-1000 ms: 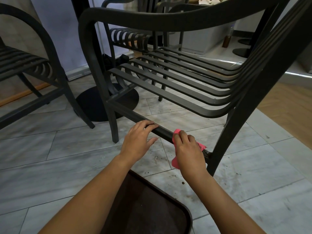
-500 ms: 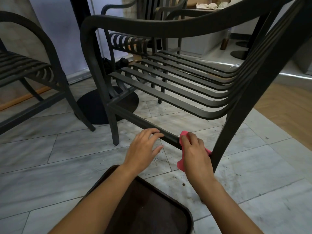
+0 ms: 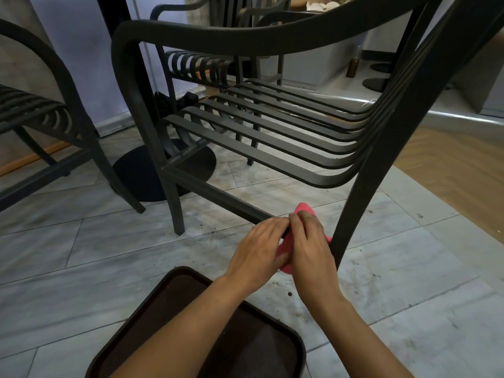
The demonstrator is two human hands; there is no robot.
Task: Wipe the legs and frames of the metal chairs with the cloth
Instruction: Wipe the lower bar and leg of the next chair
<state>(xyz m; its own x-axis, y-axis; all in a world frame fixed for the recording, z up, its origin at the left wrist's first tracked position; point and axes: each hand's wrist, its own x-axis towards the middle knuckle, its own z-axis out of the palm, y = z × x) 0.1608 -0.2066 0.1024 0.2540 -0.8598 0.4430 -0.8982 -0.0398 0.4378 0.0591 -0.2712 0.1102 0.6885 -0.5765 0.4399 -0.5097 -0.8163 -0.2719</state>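
Right hand [image 3: 311, 249] grip clamped on the pink cloth [image 3: 286, 248], wrapped on the chair's lower side rail [image 3: 218, 193] beside the rear leg [image 3: 354, 214]. Left hand [image 3: 259, 246] touches cloth; grip unclear. Rail's long axis runs up-left from grip; unwiped length probably lies there.

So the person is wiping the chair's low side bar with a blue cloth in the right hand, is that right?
Not quite: the cloth is pink, not blue. The head view shows the right hand holding it on the low side bar of the chair.
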